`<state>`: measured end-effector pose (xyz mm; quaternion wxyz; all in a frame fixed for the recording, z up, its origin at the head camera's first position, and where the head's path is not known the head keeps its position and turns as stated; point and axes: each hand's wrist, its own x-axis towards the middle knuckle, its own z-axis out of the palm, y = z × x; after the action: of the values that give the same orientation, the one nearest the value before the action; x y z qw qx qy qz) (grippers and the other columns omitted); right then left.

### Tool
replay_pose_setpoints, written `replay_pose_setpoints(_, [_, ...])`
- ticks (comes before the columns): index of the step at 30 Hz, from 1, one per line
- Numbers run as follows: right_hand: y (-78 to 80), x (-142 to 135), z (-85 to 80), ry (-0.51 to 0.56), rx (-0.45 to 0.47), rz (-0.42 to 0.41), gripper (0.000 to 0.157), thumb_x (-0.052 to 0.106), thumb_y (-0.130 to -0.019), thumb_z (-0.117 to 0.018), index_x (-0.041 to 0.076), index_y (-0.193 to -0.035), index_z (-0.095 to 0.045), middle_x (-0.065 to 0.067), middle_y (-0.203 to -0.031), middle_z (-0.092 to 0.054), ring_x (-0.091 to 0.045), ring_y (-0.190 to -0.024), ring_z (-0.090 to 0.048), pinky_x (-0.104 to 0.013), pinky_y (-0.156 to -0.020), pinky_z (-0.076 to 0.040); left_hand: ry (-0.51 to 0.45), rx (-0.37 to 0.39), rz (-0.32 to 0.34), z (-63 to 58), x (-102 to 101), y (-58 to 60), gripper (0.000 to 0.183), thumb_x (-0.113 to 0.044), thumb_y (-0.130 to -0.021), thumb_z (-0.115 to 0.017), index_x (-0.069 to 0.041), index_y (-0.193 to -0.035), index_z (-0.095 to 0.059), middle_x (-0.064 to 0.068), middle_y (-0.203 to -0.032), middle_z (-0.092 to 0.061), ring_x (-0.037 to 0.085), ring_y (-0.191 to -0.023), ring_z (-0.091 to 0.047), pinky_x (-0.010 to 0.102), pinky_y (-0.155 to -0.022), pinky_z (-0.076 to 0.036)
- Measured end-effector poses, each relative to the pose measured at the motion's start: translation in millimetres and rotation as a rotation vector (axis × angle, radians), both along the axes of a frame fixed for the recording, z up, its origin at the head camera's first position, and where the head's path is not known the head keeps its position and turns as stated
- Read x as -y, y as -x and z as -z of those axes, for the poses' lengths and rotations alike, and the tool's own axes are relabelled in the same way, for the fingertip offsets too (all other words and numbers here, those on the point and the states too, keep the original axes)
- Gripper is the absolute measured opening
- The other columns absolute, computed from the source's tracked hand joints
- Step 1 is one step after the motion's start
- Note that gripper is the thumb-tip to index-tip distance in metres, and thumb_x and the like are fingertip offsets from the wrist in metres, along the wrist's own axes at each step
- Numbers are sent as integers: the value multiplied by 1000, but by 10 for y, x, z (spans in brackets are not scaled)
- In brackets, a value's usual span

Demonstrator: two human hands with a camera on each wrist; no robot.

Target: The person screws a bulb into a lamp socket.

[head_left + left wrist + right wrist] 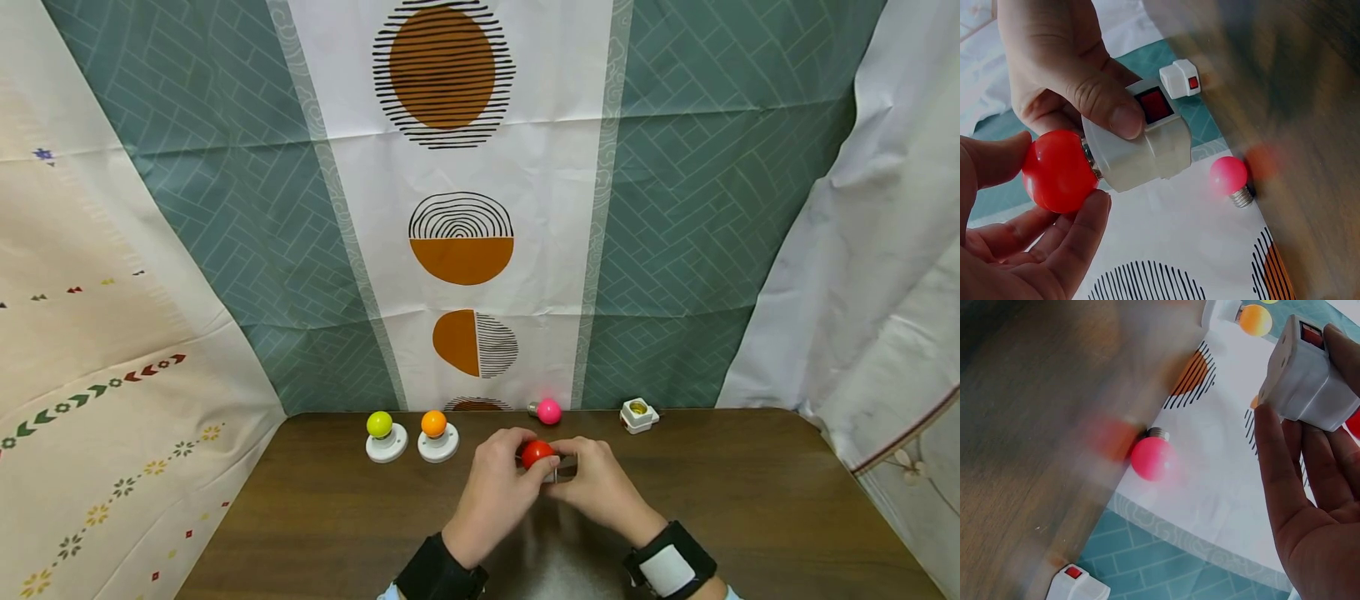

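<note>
Above the table, my left hand (495,483) pinches a round red light bulb (1060,172) between thumb and fingers. My right hand (603,492) grips a white bulb socket (1307,378) that has a red rocker switch (1155,104) on its side. The bulb's metal base sits at the socket's mouth, with a narrow band of metal showing between glass and plastic. In the left wrist view the right thumb lies on the socket beside the switch. Most of the red bulb is hidden in the right wrist view.
Along the wooden table's (337,517) back edge stand a yellow-green bulb (379,424) and an orange bulb (433,423) in round white holders. A pink bulb (550,412) lies loose behind my hands. Farther right is another white socket (638,415). Patterned cloth (675,250) hangs behind.
</note>
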<state>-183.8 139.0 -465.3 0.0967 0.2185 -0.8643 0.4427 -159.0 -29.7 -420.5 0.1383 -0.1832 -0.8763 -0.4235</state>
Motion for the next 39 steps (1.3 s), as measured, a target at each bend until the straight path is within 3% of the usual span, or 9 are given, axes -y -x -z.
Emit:
replay_pose_setpoints(9, [6, 0, 5, -19, -21, -11, 37, 29, -64, -83, 23, -97, -68, 17, -89, -60, -8, -80, -55, -32, -68, -50, 16, 69, 64, -23, 26, 14, 28, -26, -83, -70, -11, -106, -62, -7, -95, -56, 10, -81, -53, 18, -68, -46])
replay_pose_setpoints(18, [-9, 0, -22, -7, -33, -29, 39, 34, -65, -83, 22, -99, -68, 16, -90, -61, -5, -81, -55, -30, -68, -50, 53, -2, 129, -47, 61, 24, 27, -23, -83, -70, -10, -105, -62, -5, -96, -58, 7, -80, -53, 19, -69, -47])
replay_pose_setpoints(28, [1, -6, -9, 23, -4, 25, 39, 24, -64, -84, 22, -99, -68, 16, -91, -61, -6, -83, -55, -34, -73, -51, -36, -4, 37, -17, 21, -4, 41, -40, -79, -72, -11, -107, -63, -7, -95, -60, 6, -82, -55, 24, -68, -49])
replay_pose_setpoints(39, [-15, -5, -41, -14, -21, 1, 33, 25, -65, -83, 23, -94, -68, 17, -87, -61, -12, -78, -56, -28, -67, -50, -11, 16, 72, -16, 27, 32, 31, -29, -81, -72, -10, -104, -65, -8, -92, -60, 6, -76, -54, 17, -64, -47])
